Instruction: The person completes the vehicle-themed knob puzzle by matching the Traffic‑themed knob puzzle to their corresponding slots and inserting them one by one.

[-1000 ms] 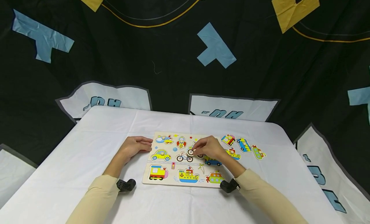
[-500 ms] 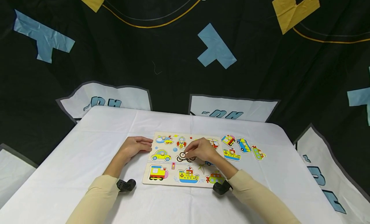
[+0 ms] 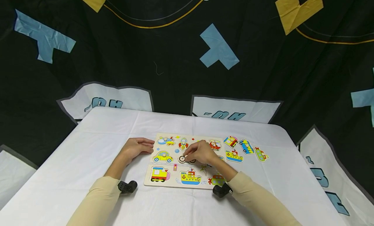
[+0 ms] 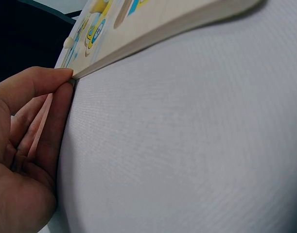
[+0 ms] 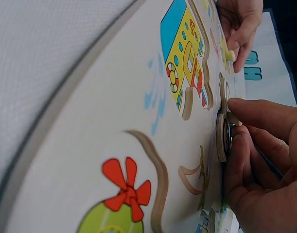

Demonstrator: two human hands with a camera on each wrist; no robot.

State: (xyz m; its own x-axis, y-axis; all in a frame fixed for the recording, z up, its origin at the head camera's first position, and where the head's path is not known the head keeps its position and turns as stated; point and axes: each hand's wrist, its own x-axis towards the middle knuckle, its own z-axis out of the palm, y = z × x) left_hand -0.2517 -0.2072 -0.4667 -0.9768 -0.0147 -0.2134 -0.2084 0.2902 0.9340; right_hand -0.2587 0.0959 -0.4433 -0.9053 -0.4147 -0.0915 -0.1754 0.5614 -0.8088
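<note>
A wooden puzzle board [image 3: 174,178] with printed vehicles lies on the white table. My right hand [image 3: 201,152] pinches the bicycle piece [image 3: 181,159] by its small knob, over the bicycle's place mid-board. Seen from the right wrist, the piece [image 5: 221,138] sits tilted or raised at the board's surface, under thumb and fingertips. Beside the board's left edge lies my left hand [image 3: 136,148], fingers fairly straight. Its fingertips touch the board's corner in the left wrist view, and it grips nothing. Plane, rocket [image 3: 183,143], car [image 3: 163,156] and helicopter [image 3: 215,145] pieces with knobs sit on the board.
Right of the board lie loose pieces: a train [image 3: 230,141], a bus [image 3: 246,146], a ship [image 3: 234,156] and a submarine [image 3: 261,154]. Train, ship and submarine pictures fill the board's lower row. A dark curtain [image 3: 175,57] hangs behind the table.
My right hand has moved left with the bicycle piece, bringing it over the printed bicycle. The helicopter and the loose ship have come into fuller view. My left hand has stayed still.
</note>
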